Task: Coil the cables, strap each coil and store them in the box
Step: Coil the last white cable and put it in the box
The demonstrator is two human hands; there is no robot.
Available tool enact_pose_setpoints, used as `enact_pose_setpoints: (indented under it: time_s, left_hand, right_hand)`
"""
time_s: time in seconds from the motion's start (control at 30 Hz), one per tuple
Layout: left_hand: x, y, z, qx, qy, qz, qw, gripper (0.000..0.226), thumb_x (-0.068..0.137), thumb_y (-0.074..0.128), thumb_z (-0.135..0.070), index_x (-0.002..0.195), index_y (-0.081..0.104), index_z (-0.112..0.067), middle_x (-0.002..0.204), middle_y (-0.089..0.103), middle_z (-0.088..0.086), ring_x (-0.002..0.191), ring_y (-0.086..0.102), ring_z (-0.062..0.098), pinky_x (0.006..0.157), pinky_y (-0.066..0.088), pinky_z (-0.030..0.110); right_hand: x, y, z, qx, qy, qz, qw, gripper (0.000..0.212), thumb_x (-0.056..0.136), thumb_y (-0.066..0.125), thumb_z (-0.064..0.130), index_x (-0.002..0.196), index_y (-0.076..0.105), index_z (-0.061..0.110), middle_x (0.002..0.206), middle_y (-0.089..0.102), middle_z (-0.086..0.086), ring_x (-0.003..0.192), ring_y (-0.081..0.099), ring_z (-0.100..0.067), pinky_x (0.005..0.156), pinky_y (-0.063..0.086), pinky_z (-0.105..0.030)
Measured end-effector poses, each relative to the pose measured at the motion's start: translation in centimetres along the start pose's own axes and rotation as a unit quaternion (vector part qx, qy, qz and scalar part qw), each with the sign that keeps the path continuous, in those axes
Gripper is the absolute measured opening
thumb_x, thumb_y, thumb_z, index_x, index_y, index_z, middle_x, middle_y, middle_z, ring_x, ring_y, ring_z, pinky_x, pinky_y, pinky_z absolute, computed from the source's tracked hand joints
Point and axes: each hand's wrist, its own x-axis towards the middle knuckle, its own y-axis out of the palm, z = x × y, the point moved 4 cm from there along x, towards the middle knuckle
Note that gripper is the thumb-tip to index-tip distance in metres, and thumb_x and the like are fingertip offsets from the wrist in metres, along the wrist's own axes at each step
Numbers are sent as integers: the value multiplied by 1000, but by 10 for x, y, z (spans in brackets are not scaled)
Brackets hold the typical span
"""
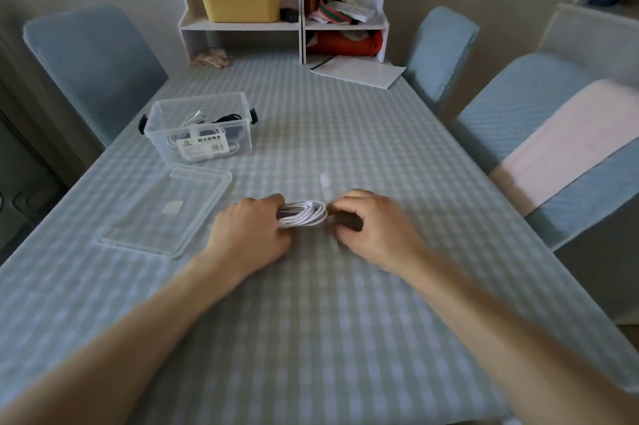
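On the near tabletop point(311, 303), the left hand point(247, 229) has its grip curled round the white cable coil point(304, 214) so the loops stay bunched, while the right hand point(371, 225) pinches a dark strap point(349, 221) against the coil, likely to bind it. The open box point(198, 128) waits far left, lid point(166, 210) off, for easy storing.

- L hand point(247, 234) & R hand point(375, 229): bare, no gloves, rings or watch seen.
- Both forearms bare, no sleeves in view.

Single head-worn view, wide-angle, looking forward and down across the table point(345, 338), hands close below; far shelf point(301, 26) somewhat blurred.
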Motion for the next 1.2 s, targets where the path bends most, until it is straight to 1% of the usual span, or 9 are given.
enact_pose_setpoints:
  time_s: [0.17,0.3,0.47,0.67,0.83,0.93,1.0,1.07,1.2]
  left_hand:
    - [-1,2,-1,10,4,-10,1000,22,77,58,-28,97,55,-22,92,67,8,91,62,37,64,36,33]
    - [-2,1,-2,5,3,-11,1000,19,76,58,-28,94,53,-23,91,67,7,90,62,36,63,35,32]
    - [-2,0,-1,-2,2,-8,1000,20,76,59,-28,94,53,-24,91,67,7,89,62,36,63,34,31]
    - [-5,-2,-1,-22,-2,-7,1000,16,76,58,-27,87,47,-24,83,65,3,84,62,34,61,34,31]
    - [-6,-2,2,-32,0,-12,999,16,75,58,-26,89,52,-22,81,65,2,83,61,34,60,33,31]
    - [-6,-2,3,-33,0,-9,999,17,75,59,-27,90,52,-22,77,61,0,82,61,32,60,33,31]
    - [-5,-2,3,-38,0,-5,999,16,75,59,-27,88,51,-22,73,56,-4,80,61,31,59,33,30]
    - [-5,-2,4,-41,2,-4,999,16,74,59,-26,86,50,-23,71,54,-5,79,61,30,59,33,30]
    - [-6,-2,4,-42,3,2,999,18,72,59,-25,83,45,-24,69,50,-6,79,61,30,59,32,30]
  right_hand:
    - [2,-1,-11,-27,-3,40,999,32,78,77,21,110,74,15,113,70,3,106,58,-15,93,30,-5]
    - [2,4,-15,-42,14,58,997,49,74,66,41,119,69,22,124,62,10,117,52,-15,105,39,-27]
    - [8,6,-14,-50,63,125,989,74,81,66,40,148,41,23,149,40,8,138,30,-17,116,26,-37]
    - [24,11,-18,-77,12,68,995,24,96,60,26,116,73,22,120,64,2,110,51,-23,98,36,-28]
    - [21,1,-18,16,30,-33,999,25,95,57,1,110,74,13,98,74,-2,96,68,-11,85,47,-15]
    - [18,-5,-18,67,70,-32,995,43,99,51,5,138,52,23,96,73,10,87,67,2,78,53,-21]
    - [18,-7,-15,74,83,-10,994,66,102,49,13,157,15,26,100,71,17,86,66,4,68,50,-11]
    - [20,-8,-11,76,88,7,993,80,103,48,18,156,-13,26,106,70,19,75,66,2,63,48,-10]
    - [21,-7,-5,67,96,20,993,88,103,46,16,151,-27,25,109,69,21,68,64,5,67,48,-12]
